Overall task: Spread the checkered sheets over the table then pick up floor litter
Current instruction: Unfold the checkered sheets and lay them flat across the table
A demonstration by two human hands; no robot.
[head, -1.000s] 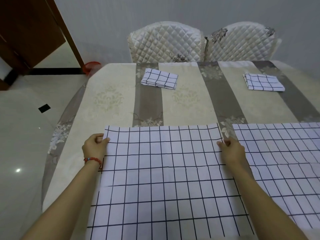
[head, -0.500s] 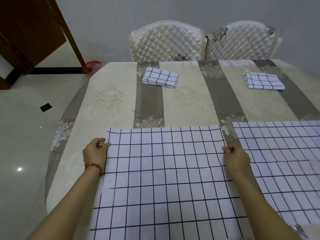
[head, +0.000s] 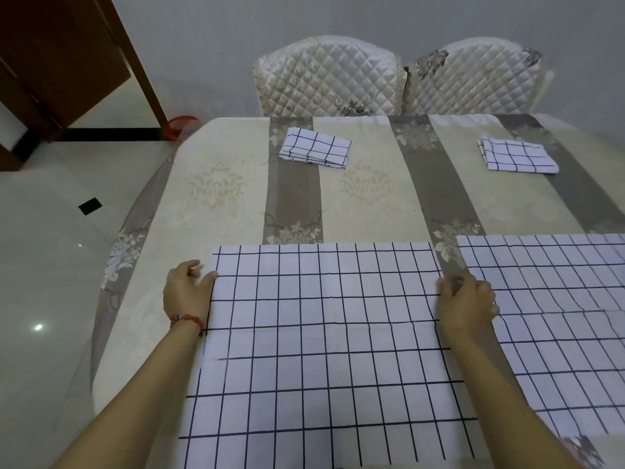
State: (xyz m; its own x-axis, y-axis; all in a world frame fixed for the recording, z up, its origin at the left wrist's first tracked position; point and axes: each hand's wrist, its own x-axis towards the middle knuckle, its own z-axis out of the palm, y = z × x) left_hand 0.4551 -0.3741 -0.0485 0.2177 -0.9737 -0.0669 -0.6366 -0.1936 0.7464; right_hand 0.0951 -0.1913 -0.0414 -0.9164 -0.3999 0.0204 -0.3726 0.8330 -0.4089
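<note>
A white checkered sheet lies flat on the near part of the table. My left hand pinches its left edge and my right hand pinches its right edge, both a little below the far corners. A second spread checkered sheet lies to the right. Two folded checkered sheets rest on the far side: the left folded sheet and the right folded sheet.
Two quilted white chairs stand behind the table's far edge. A small black piece lies on the glossy tile floor at left. A red basket sits by the wooden door frame.
Both hands slid a little toward me along the sheet's side edges, and the sheet has been drawn flatter. The view shifted slightly.
</note>
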